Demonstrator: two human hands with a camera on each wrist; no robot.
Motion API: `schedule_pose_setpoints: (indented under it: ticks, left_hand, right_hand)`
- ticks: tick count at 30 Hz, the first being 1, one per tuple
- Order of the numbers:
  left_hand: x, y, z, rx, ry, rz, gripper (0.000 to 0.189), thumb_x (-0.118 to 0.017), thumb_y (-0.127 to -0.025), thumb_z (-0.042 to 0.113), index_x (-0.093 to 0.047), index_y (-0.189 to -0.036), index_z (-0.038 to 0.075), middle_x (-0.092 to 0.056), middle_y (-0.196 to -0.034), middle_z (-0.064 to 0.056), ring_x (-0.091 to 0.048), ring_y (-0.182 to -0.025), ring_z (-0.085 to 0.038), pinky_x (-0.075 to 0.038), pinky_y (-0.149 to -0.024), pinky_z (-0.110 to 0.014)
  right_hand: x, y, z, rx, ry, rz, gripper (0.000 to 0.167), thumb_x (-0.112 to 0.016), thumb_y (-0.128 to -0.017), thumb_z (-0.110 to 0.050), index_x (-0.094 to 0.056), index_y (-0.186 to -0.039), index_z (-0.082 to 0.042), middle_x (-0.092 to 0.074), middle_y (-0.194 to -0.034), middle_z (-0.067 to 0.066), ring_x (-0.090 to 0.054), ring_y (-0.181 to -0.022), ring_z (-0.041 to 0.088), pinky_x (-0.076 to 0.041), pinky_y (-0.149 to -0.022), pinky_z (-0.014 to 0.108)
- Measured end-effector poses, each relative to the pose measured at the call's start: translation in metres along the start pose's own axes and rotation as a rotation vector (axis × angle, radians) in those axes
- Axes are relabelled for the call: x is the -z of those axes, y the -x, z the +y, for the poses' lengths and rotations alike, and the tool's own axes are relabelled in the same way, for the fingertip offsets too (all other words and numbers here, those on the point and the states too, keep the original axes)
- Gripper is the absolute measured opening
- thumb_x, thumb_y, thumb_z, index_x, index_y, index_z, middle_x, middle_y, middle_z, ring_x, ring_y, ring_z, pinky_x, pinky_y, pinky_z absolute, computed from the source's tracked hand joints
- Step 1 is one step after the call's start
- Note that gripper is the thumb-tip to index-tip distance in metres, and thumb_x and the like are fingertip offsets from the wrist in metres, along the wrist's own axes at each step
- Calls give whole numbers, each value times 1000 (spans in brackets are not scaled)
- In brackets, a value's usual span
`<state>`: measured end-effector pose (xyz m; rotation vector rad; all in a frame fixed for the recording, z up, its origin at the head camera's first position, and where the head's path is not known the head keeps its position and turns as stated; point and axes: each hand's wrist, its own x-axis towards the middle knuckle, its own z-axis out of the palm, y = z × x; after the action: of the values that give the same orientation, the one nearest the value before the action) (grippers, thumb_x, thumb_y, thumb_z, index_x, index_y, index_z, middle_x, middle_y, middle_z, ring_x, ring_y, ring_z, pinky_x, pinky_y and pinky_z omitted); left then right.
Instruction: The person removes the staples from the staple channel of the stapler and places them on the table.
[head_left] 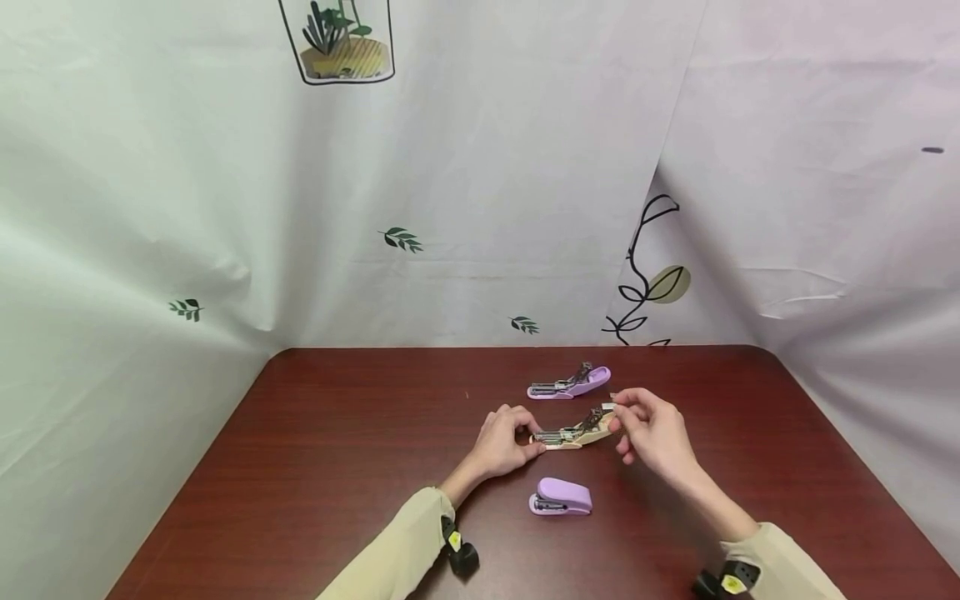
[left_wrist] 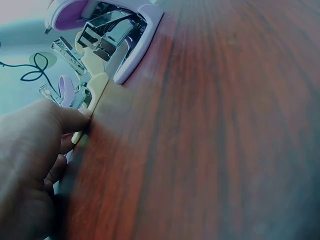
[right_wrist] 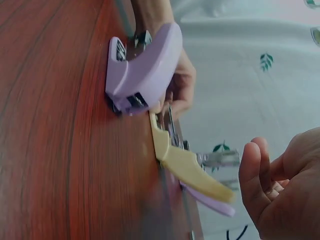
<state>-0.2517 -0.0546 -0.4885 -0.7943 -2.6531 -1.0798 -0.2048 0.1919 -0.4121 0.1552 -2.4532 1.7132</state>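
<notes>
In the head view my left hand (head_left: 504, 440) grips the front end of a cream stapler (head_left: 576, 437), which lies opened out, its metal magazine bared. The left wrist view shows my left thumb (left_wrist: 75, 119) against that end, close to the table. My right hand (head_left: 654, 433) is at the stapler's raised rear end, its fingers bent around a small whitish piece (head_left: 608, 407). The right wrist view has a blurred silvery piece (right_wrist: 220, 159) reaching from the stapler towards my right fingers (right_wrist: 254, 167); I cannot tell whether they hold it.
Nearer to me stands a closed lilac stapler (head_left: 561, 497). Behind the cream one lies another lilac stapler (head_left: 570, 385), opened out. All rest on a dark red wooden table (head_left: 375, 400). A white printed cloth (head_left: 480, 167) hangs beyond its far edge.
</notes>
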Motion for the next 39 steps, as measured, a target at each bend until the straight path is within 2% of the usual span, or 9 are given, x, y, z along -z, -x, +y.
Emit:
schedule_pose_setpoints:
  ticks: [6,14,23,27,35,39]
  left_hand:
    - [1,-2,-2,-3,-2,1,14,-85,-76,21,-75,-85,19,-63,-85,13,-48,-81,-9,-35,-77,-30]
    - [0,-1,-2,0,-16,1,14,-85,-77,21,-74,-85,19,-63,-85,13,-47,-81,-8,-35,-77,-31]
    - [2,-1,-1,-1,0,1,14,-85,-77,20,-74,-84,19,-62,-84,12,-46,-80,-8,-35,-77,-31]
    - [2,-2,0,0,2,-5,13,-85,-77,20,-74,-84,19,-62,-84,12,-46,-80,-7,-35,-77,-30]
    - [2,-2,0,-3,9,0,13,-85,-77,21,-74,-84,20,-62,-84,13,-46,-80,-7,-35,-77,-30]
    - [1,-1,-1,4,11,-1,13,-85,-77,20,-74,-84,19,-62,-84,12,-46,-80,-7,-35,-77,-31]
  right_hand:
    - [13,-2,8,-15,-6,28,13,-60,-97,1,-57,-109,7,-67,-77,22,-59,-46,21,-51,-42,36]
    - [24,-4,31,-75,40,48,13,-58,-99,0,-57,-109,6,-67,-77,21,-60,-48,20,-52,-44,36]
    - [24,-3,54,-176,79,-31,10,-56,-99,1,-57,-108,5,-66,-72,12,-57,-46,20,-52,-44,36]
    - [22,-1,59,-175,132,-45,8,-57,-98,0,-58,-105,3,-65,-70,9,-56,-44,19,-51,-42,35]
    - [20,-2,62,-99,260,-60,5,-58,-95,-1,-61,-99,-1,-62,-65,3,-53,-41,19,-48,-39,34]
    - [19,-3,63,-94,305,-86,4,-58,-94,-2,-61,-98,-2,-60,-63,1,-53,-41,18,-48,-39,35]
